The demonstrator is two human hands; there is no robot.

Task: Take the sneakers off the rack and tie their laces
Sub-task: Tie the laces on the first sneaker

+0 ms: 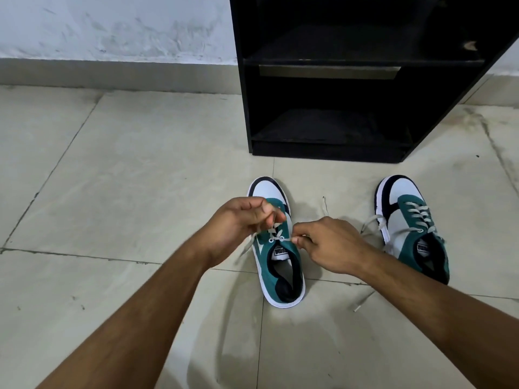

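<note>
Two green, white and black sneakers stand on the tiled floor, toes pointing away from me. Over the left sneaker [283, 265] my left hand [238, 223] pinches one end of its grey lace [283, 239] above the top eyelets. My right hand [325, 242] pinches the other end of that lace, pulled to the right. The right sneaker [412, 228] sits apart at the right, its laces [370, 223] loose on the floor beside it. A loose lace end [363, 301] trails on the floor below my right forearm.
A black shoe rack [351, 147] with dark shelves stands against the wall just beyond the sneakers. Pale floor tiles [126, 178] with dark joints spread to the left and front. A scuffed white wall [112, 26] runs along the back.
</note>
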